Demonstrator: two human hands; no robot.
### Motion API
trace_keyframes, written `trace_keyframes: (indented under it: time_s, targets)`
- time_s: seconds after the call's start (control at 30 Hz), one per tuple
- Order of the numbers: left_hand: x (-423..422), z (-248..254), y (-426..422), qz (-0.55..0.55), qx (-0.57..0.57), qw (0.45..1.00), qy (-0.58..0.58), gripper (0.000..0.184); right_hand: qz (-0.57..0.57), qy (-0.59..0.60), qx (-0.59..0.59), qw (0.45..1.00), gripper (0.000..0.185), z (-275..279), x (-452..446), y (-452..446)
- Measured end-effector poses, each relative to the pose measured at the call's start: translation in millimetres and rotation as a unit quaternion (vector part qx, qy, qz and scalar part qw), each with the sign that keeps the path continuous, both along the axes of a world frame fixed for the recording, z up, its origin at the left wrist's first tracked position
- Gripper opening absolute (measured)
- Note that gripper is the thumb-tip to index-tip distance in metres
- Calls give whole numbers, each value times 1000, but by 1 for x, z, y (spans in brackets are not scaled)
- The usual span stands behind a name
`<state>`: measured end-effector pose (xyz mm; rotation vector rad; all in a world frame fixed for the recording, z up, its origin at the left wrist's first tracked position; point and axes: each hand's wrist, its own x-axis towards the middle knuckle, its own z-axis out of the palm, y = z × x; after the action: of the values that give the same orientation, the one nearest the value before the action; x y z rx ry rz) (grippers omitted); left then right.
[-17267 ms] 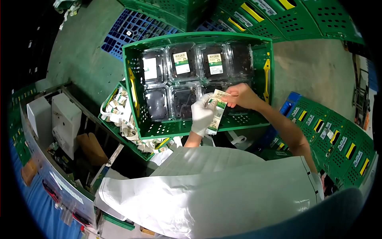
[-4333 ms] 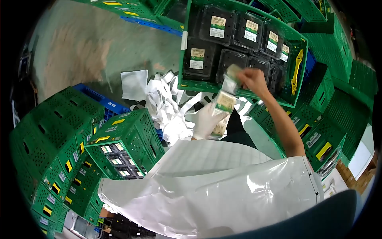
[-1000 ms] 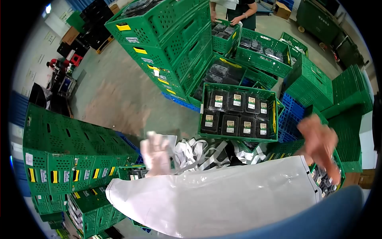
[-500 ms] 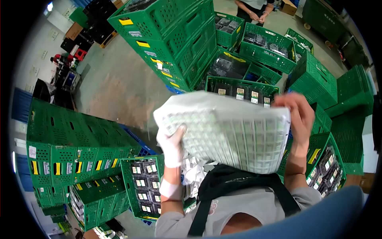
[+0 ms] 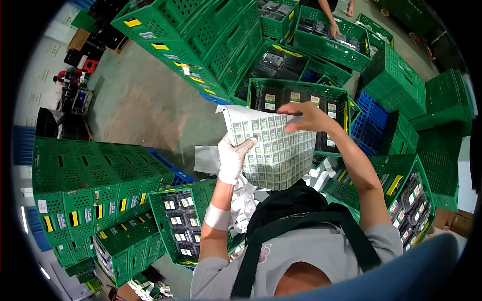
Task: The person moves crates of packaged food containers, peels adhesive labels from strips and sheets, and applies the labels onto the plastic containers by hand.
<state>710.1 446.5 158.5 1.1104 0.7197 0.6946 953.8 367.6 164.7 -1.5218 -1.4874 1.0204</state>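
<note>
A sheet of small printed labels [image 5: 273,155] is held up in front of my chest, its upper left corner white. My left hand [image 5: 234,156], in a white glove, grips the sheet's left side with the thumb on the printed face. My right hand [image 5: 314,119] is bare and hovers at the sheet's upper right, with thumb and fingers apart; whether it touches the sheet I cannot tell. Just beyond it, a green crate [image 5: 300,86] holds dark clear-lidded packs [image 5: 269,99] bearing labels. White paper strips [image 5: 244,203] lie heaped below the sheet.
Tall stacked green crates [image 5: 201,55] stand ahead on the left, and more crates [image 5: 108,170] line the left side. Packs fill a crate at lower left [image 5: 163,220] and another at right [image 5: 416,170]. A co-worker's hand [image 5: 335,30] reaches into a far crate.
The label sheet has turned and come into sharper view, shifting left. My right hand has moved left from the sheet's right corner to its upper edge. The co-worker now reaches into a crate.
</note>
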Motion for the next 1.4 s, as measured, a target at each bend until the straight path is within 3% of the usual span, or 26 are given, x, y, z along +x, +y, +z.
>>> trace_keyframes:
  time_s: [0.07,0.17,0.23,0.33,0.47,0.53,0.57,0.6,0.67,0.7,0.73,0.8,0.87,0.97,1.07,1.13,1.2,1.27,1.3,1.4]
  targets:
    - [2,-2,5,12,40,999,24,26,-5,2,-30,1000,46,-5,2,-2]
    - [4,-4,14,54,55,997,-1,54,-58,0,-100,993,31,-3,3,-7]
    - [7,-1,20,75,80,994,-8,66,-46,-16,-100,994,31,-2,4,-10]
    - [10,-1,27,25,101,993,61,76,-33,-51,-101,993,29,-6,8,-13]
    - [19,-4,24,55,111,988,96,81,-45,-97,-100,989,34,-2,19,-16]
    - [20,-14,23,44,121,985,113,82,-29,-201,-145,968,31,9,21,-16]
    - [22,-17,23,48,143,979,138,64,-21,-217,-114,969,29,8,24,-17]
    - [24,-22,24,49,140,979,139,64,-19,-216,-117,969,29,3,27,-19]
    - [29,-32,26,15,127,985,120,40,-9,-244,-6,970,26,-10,32,-22]
    - [31,-32,24,24,113,986,118,21,-7,-243,-7,970,26,-13,34,-22]
    - [31,-35,24,24,111,986,119,21,-6,-258,23,966,25,-16,35,-22]
    - [34,-41,26,41,213,956,197,18,-4,-270,49,961,23,-19,38,-22]
    - [37,-42,29,42,271,943,189,23,-9,-289,81,954,23,-20,40,-21]
    - [47,-39,27,43,31,997,54,32,-5,-289,97,952,25,-25,43,-21]
    - [56,-55,26,45,-38,998,-23,28,-9,-275,106,956,25,-29,45,-19]
    - [58,-62,26,33,-63,997,-14,24,-2,-272,91,958,26,-35,47,-20]
    - [61,-66,28,48,5,997,64,19,7,-267,77,961,27,-40,51,-19]
    - [67,-71,28,71,39,992,94,16,80,-161,-60,982,34,-46,61,-14]
    - [69,-70,29,57,38,990,126,15,79,-159,-62,982,34,-50,64,-10]
    - [80,-65,30,37,-14,989,146,14,8,37,-67,997,49,-58,69,7]
